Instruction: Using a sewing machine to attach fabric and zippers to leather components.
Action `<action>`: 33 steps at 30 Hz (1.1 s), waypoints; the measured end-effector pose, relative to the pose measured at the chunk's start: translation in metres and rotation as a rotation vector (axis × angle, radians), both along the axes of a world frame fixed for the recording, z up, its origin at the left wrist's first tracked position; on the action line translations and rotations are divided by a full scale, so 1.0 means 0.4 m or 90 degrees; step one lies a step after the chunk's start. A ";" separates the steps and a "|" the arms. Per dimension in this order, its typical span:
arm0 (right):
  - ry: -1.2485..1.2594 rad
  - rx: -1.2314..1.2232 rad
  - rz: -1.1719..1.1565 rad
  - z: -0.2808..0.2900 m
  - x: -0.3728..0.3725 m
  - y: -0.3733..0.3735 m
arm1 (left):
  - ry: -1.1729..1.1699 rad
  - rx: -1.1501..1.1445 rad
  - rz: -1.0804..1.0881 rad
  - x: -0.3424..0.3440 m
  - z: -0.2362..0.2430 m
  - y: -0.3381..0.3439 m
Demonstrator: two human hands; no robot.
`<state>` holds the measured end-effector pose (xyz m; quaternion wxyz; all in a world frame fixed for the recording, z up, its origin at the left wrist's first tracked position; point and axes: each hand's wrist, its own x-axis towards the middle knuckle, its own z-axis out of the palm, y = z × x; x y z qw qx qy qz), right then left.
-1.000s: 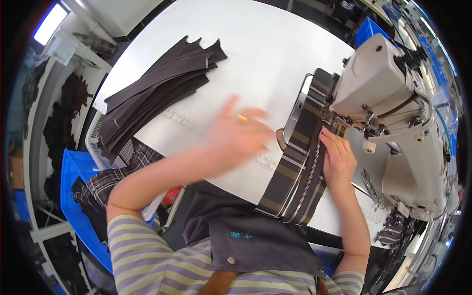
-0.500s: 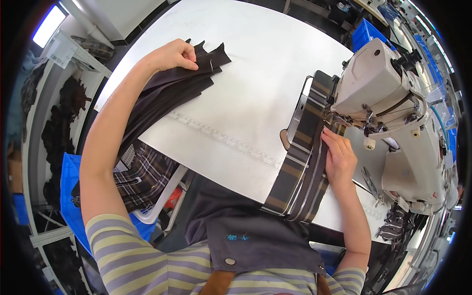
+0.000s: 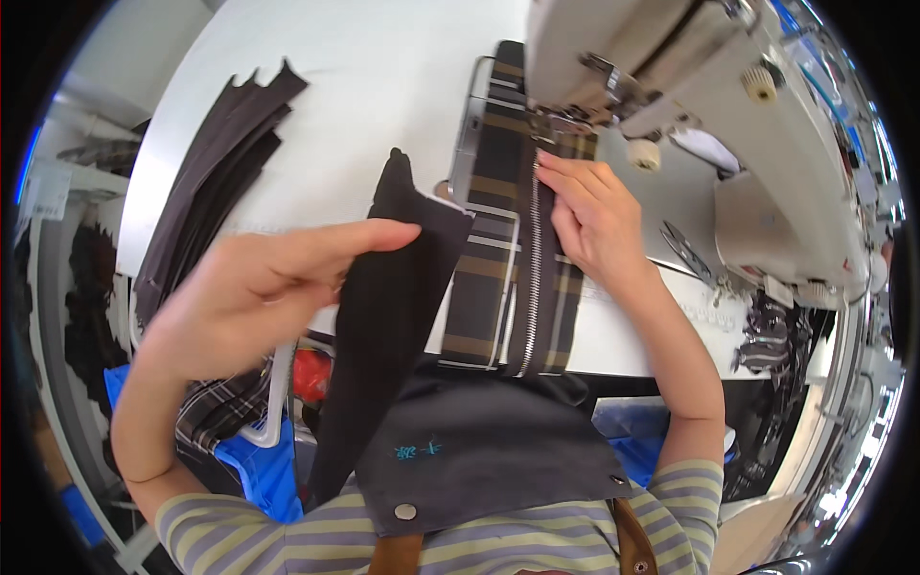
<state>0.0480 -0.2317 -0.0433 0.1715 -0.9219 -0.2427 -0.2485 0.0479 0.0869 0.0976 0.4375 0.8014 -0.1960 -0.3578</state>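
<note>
Your left hand is closed around the edge of a dark cloth piece, the extended finger lying across its face and the rest folded in behind. That piece hangs up off the table, its notched end at the top and its tail dropping in front of your apron.

Your right hand is half curled, fingers together, the tips touching the metal zipper near its upper end; whether they pinch it or only press it, I cannot tell. The zipper, on its dark tape, runs lengthwise along the plaid fabric, which lies flat on the white table, its far end beside the head of the sewing machine.

Left of your knees, more plaid cloth lies by a blue bin. To the right of your right hand, metal scissors rest near the machine's base. Farther off at the left, a stack of dark pieces fans out across the table edge, well apart from the zipper.
</note>
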 end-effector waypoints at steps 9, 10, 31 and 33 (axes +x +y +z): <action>-0.029 0.029 0.007 -0.012 -0.009 0.009 | -1.039 0.109 -0.126 0.120 -0.310 -0.123; -0.027 0.030 0.001 -0.014 -0.010 0.007 | -1.038 0.103 -0.131 0.131 -0.313 -0.136; 0.015 0.038 -0.013 -0.014 -0.010 0.010 | -0.822 -0.017 -0.188 0.198 -0.360 -0.264; 0.020 0.038 -0.009 -0.014 -0.008 0.011 | -0.809 -0.010 -0.193 0.200 -0.357 -0.263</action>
